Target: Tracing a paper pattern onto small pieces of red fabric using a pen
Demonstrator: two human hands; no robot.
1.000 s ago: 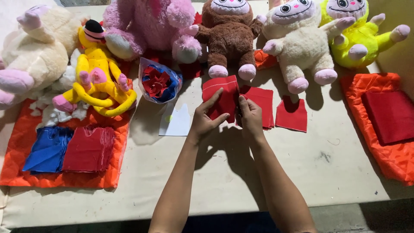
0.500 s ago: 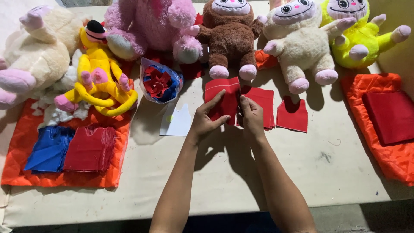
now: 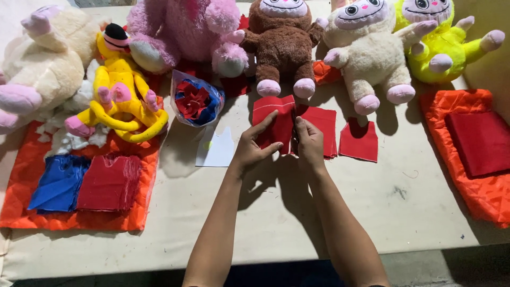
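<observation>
Both of my hands rest on a red fabric piece (image 3: 272, 118) lying on the table in front of a brown plush toy (image 3: 282, 45). My left hand (image 3: 255, 146) lies flat on its lower left part with fingers spread. My right hand (image 3: 309, 142) pinches the piece's right edge, where it meets a stack of red fabric pieces (image 3: 322, 127). A single red cut piece (image 3: 359, 141) lies just right of the stack.
Plush toys line the back: cream (image 3: 37, 64), yellow (image 3: 121, 87), pink (image 3: 183, 32), cream-pink (image 3: 366, 50), lime (image 3: 443, 45). A clear bag of red and blue scraps (image 3: 195, 101), white paper (image 3: 217, 151). Orange cloths hold blue (image 3: 58, 183) and red stacks (image 3: 109, 183), and red fabric (image 3: 481, 141) on the right.
My hands have barely moved on the red piece. The right fingers have closed slightly on its edge.
</observation>
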